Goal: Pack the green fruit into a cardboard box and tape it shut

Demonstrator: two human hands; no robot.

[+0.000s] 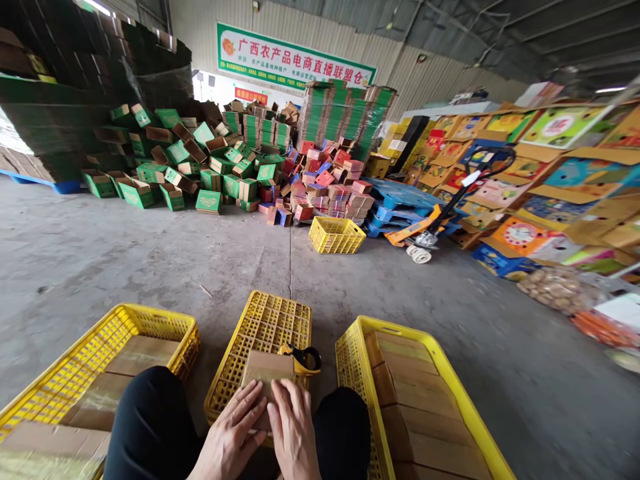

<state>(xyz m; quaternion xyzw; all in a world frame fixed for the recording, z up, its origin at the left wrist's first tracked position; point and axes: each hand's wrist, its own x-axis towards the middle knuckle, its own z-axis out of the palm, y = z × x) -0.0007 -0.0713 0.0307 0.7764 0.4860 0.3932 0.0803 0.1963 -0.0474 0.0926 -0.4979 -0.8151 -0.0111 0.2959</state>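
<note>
A small brown cardboard box (269, 365) rests on an upturned yellow plastic crate (273, 313) between my knees. My left hand (233, 427) lies on the near left of the box's top, its fingers stretched out. Beside it my right hand (294, 427) is also laid on the box, fingers extended and the thumb side close to the left hand. Neither hand grips the box; both touch it from above. Just past the box's far right corner lies a yellow and black tape dispenser (301, 359), on the crate.
Yellow crates holding brown boxes stand at my left (160, 319) and right (440, 353). Farther off are another yellow crate (337, 237), a pallet jack (425, 233), blue pallets (395, 197), a heap of green boxes (207, 170) and stacked fruit cartons (530, 200).
</note>
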